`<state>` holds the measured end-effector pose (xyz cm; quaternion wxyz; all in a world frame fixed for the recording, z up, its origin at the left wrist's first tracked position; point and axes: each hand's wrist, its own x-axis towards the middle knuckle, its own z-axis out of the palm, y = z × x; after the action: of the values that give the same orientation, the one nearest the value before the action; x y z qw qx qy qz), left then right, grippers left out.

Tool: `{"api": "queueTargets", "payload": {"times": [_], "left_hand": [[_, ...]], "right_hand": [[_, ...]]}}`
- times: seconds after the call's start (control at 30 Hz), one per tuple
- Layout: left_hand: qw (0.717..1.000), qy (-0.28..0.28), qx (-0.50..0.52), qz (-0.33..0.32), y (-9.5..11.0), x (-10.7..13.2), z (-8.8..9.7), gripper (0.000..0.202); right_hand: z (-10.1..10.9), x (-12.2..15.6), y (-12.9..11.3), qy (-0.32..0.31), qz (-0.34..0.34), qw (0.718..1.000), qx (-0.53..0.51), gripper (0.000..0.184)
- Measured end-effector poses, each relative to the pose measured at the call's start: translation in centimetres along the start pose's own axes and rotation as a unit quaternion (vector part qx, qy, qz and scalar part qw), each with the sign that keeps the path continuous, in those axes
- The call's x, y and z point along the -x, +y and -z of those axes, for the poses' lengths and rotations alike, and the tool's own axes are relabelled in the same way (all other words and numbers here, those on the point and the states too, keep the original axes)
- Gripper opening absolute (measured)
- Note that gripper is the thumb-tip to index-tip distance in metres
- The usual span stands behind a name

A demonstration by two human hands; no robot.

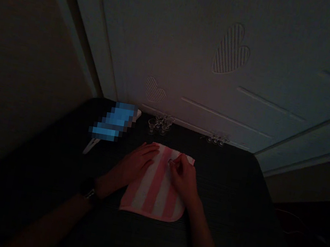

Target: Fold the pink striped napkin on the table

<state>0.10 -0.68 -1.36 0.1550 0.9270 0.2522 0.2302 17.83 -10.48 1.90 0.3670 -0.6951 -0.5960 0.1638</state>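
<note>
A pink-and-white striped cloth (153,193) lies spread on the dark table. My left hand (140,159) rests flat over the cloth's upper left part, fingers stretched out. Above the upper right part, my right hand (184,176) is closed in a pinch on a small clear glass object (170,162). Its rim shows just left of my fingertips, near the cloth; the rest is hidden by my fingers and the dim light. Beyond the cloth stand several tiny stemmed glasses (161,124) in a close group.
Farther right along the back edge sits another cluster of small clear glass pieces (217,140). A blurred-out lit screen (116,120) leans on a white stand (91,145) at the left. A pale panel with heart reliefs (232,50) rises behind the table (227,205).
</note>
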Motion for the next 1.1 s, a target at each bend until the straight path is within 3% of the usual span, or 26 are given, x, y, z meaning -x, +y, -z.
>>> {"api": "queueTargets", "payload": {"times": [0.07,0.2,0.33,0.47,0.63,0.77,0.9,1.03,1.1], "left_hand": [[1.000,-0.003,-0.003,0.001,0.1,0.0,0.1,0.039],[1.000,-0.004,-0.001,0.002,0.2,0.1,0.1,0.038],[1.000,0.002,0.003,0.003,0.2,0.1,0.0,0.038],[1.000,0.004,0.002,0.007,0.4,0.1,0.1,0.038],[1.000,0.011,0.005,0.011,0.8,0.2,0.4,0.038],[1.000,0.003,0.001,0.008,0.9,0.2,0.6,0.039],[1.000,0.006,0.003,0.009,0.9,0.1,0.6,0.038],[1.000,0.004,0.005,0.010,1.0,0.1,0.6,0.039],[1.000,0.000,0.005,0.014,1.0,0.1,0.7,0.039]], "right_hand": [[0.2,0.0,-0.1,0.004,-0.007,1.000,-0.012,0.009],[0.9,0.1,-0.2,-0.095,0.034,0.993,-0.062,0.007],[1.3,0.2,-0.4,-0.077,0.013,0.994,-0.073,0.007],[1.4,0.3,-0.7,-0.169,0.031,0.981,-0.094,0.006],[1.1,0.5,-0.9,-0.118,0.012,0.989,-0.089,0.005],[0.9,0.6,-0.9,-0.194,0.044,0.975,-0.103,0.008],[0.7,0.4,-1.0,-0.115,0.031,0.990,-0.073,0.004],[0.7,0.6,-1.3,-0.195,0.047,0.975,-0.098,0.006],[0.6,0.6,-1.4,-0.198,0.044,0.974,-0.105,0.006]]}}
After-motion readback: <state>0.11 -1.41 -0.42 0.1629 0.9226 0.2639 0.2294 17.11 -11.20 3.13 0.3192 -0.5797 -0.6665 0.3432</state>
